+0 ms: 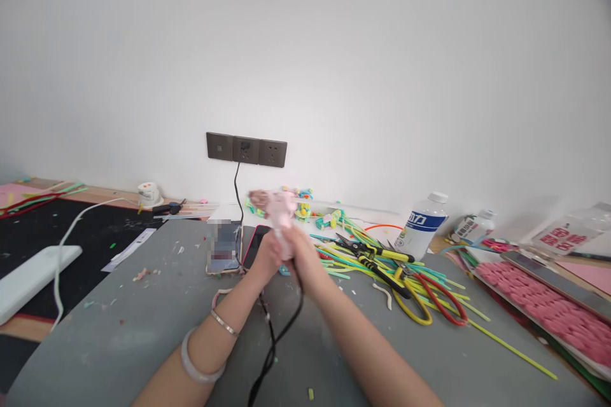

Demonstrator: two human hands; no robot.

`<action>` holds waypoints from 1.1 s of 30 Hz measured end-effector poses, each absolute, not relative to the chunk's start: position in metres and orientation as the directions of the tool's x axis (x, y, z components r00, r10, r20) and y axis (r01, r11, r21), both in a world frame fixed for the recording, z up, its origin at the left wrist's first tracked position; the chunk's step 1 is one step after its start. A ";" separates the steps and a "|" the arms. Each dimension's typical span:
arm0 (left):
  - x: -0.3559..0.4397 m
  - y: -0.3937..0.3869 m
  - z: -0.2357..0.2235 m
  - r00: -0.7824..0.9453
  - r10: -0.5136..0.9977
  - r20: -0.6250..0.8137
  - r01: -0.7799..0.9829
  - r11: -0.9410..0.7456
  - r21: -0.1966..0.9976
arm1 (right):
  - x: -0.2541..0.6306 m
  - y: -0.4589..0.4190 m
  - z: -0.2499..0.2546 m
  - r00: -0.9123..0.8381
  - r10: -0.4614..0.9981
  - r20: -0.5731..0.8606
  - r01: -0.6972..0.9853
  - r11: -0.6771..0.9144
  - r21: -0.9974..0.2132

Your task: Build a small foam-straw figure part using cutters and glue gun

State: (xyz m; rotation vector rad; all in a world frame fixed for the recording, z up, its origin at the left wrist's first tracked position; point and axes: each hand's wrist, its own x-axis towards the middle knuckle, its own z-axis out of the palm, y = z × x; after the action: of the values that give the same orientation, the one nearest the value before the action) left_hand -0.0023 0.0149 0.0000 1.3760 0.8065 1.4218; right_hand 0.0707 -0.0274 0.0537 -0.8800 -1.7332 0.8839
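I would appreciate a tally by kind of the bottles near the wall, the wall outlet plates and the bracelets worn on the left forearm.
Bottles: 3
Wall outlet plates: 3
Bracelets: 2
Total: 8

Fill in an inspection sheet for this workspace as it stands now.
Surface: grey mat, small scraps scattered on it.
Job's things: pink object, raised, blurred by motion.
Clutter: pliers and coloured strips at right.
Hands: left hand and right hand together around the pink object's lower end.
Cables: black cable hangs below the hands; white cable at left.
Surroundings: white wall, socket panel, upright bottle.
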 end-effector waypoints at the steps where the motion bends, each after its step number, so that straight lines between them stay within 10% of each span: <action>1: -0.004 0.015 0.000 0.113 0.936 0.334 -0.188 -0.310 0.932 | 0.093 -0.029 0.054 -0.270 0.885 0.379 -0.016 0.390 -0.921; 7: -0.008 0.010 0.008 0.203 0.964 0.174 -0.227 -0.126 0.966 | 0.200 -0.043 0.038 -0.315 0.917 0.244 -0.397 0.106 -0.912; 33: -0.004 -0.010 0.038 0.103 0.965 0.243 -0.085 -0.234 0.968 | 0.234 -0.051 0.010 -0.445 0.894 0.050 -0.253 -0.072 -0.965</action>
State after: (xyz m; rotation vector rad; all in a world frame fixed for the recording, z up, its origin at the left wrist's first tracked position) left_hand -0.0040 -0.0102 0.0382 1.3790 0.9484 1.3297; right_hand 0.2341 -0.0514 0.0099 -0.7576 -1.3168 1.6620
